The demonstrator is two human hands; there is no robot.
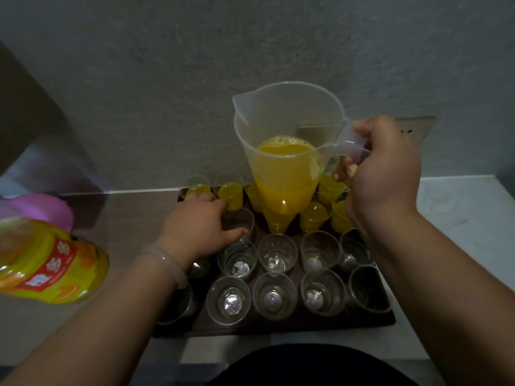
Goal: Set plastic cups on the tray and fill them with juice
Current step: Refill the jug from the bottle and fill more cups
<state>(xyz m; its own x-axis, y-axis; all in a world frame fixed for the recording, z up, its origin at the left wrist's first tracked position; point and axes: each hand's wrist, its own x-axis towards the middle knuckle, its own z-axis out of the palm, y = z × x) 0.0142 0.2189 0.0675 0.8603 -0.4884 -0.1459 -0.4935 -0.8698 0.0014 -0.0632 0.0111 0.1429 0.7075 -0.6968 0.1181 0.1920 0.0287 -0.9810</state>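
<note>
Pale stone-look counter [459, 218] carries a dark rectangular tray [306, 325] pushed towards the far edge by the wall. Above the tray's far middle is a clear plastic measuring jug [281, 174], roughly half full of orange juice, held about level with nothing running from the spout. A yellow juice bottle with a red label [47, 263] sits off the tray's left edge, at the left of frame. Small clear plastic cups cover the tray. The filled cups [313, 218] occupy the far edge and the right part of the next row. The empty cups [277, 254] fill the two rows along the near edge. Right hand [387, 168] is clenched round the jug handle. Left hand [198, 227] grips one empty cup [241, 222] near the tray's left edge, thumb on its near side and fingers on the far side. Judgement: next pour goes into this held cup. Bring the spout low and close over its mouth before tilting, and tilt slowly, since the jug is heavy with juice and a surge would overshoot. Keep the left hand's grip on the cup, as thin cups tip easily. Stop short of the rim, level with its filled neighbours.
</note>
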